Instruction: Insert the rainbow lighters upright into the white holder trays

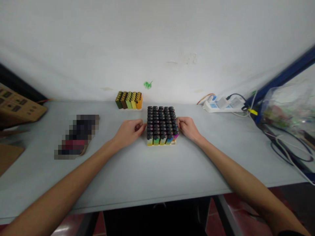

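A block of lighters (162,124) with black tops and differently coloured bodies stands upright in rows on a pale tray (173,142) in the middle of the table. My left hand (129,132) is closed, its fingers curled under, with the thumb side against the block's left side. On the opposite side, my right hand (189,128) is also curled closed and touches the block's right edge. Between them the two hands hold the tray of lighters; the fingertips are partly hidden. Behind and to the left stands a smaller block of lighters (129,100) in green, brown, yellow and orange.
A pixelated dark object (80,136) lies left on the grey table (147,177). Cardboard boxes (22,106) stand at the far left. At the back right is a white power strip (223,105) with plugs; cables (285,150) and a clear plastic bag (287,108) lie beyond.
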`<state>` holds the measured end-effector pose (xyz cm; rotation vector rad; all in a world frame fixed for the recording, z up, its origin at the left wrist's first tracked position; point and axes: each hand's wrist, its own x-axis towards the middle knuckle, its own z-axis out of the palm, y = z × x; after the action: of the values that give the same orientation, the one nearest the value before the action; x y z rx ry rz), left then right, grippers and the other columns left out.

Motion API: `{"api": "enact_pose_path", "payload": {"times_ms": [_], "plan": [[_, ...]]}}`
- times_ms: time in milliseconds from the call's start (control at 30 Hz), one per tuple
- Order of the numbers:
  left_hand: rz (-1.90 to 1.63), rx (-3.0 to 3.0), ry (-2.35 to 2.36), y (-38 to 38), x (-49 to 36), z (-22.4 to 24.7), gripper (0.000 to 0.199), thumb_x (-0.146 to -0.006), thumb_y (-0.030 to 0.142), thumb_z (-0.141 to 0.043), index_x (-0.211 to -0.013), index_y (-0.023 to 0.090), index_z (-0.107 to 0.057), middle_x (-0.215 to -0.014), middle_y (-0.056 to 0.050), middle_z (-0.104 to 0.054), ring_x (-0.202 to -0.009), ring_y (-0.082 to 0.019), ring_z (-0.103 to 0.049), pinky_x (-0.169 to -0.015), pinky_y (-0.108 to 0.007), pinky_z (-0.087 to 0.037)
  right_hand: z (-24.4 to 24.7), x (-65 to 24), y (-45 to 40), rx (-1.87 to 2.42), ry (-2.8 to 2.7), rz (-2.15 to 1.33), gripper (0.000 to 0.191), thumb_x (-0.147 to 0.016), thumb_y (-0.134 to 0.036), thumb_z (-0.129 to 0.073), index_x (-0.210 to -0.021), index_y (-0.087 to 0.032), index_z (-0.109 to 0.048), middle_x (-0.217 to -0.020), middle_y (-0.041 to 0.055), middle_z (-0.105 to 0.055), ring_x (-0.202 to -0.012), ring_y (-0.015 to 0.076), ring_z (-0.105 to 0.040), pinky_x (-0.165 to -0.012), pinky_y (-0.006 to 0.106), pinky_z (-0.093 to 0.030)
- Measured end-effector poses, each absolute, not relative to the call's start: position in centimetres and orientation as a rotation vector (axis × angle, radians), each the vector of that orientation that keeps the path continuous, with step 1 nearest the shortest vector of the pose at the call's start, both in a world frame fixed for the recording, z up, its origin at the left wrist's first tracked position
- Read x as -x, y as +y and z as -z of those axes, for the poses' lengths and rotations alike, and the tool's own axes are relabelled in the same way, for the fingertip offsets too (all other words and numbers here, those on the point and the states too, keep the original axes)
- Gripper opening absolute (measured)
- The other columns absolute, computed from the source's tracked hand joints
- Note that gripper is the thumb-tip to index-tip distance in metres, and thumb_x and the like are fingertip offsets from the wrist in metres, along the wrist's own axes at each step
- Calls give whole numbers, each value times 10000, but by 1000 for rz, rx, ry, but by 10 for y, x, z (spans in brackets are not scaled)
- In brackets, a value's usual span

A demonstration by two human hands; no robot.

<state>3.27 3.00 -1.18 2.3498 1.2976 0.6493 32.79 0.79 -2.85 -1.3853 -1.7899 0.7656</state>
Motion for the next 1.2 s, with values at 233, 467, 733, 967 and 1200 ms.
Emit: {"api": "enact_pose_path", "payload": {"times_ms": [233, 467, 733, 967, 1200], "plan": [[-644, -2337, 1301, 28, -34, 10, 348, -916, 394, -453, -616, 217, -447, -537, 32, -480, -519, -129, -432, -568, -266, -288, 27, -327, 5, 1400, -1776, -783, 109, -618, -183, -363, -549, -239, -426, -509, -27, -398, -538, 149, -397, -572, 267, -300], [-630, -2341, 1305, 28, -33, 10, 339, -923, 376, -466, -623, 218, -458, -534, 33, -493, -530, -133, -448, -570, -264, -293, 27, -326, 6, 1398, -1809, -760, 131, -631, -174, -353, -557, -232, -444, -522, -22, -430, -545, 150, -423, -587, 265, -315], [-626, -2344, 1315, 28, -35, 8, 337, -908, 381, -458, -613, 218, -444, -531, 33, -479, -518, -130, -431, -567, -269, -282, 28, -326, 7, 1410, -1821, -758, 126, -629, -167, -356, -575, -225, -453, -538, -25, -422, -558, 147, -409, -592, 258, -304], [-621, -2351, 1327, 30, -34, 10, 313, -899, 367, -469, -623, 220, -455, -523, 39, -481, -519, -130, -443, -562, -262, -290, 27, -325, 7, 1412, -1848, -746, 127, -616, -163, -360, -581, -224, -466, -533, -27, -437, -560, 148, -429, -598, 254, -311], [-608, -2357, 1333, 29, -34, 9, 313, -899, 365, -462, -623, 218, -452, -525, 37, -472, -521, -130, -435, -566, -267, -274, 28, -325, 7, 1391, -1852, -748, 140, -619, -162, -352, -588, -220, -475, -539, -23, -456, -561, 148, -447, -605, 255, -319]]}}
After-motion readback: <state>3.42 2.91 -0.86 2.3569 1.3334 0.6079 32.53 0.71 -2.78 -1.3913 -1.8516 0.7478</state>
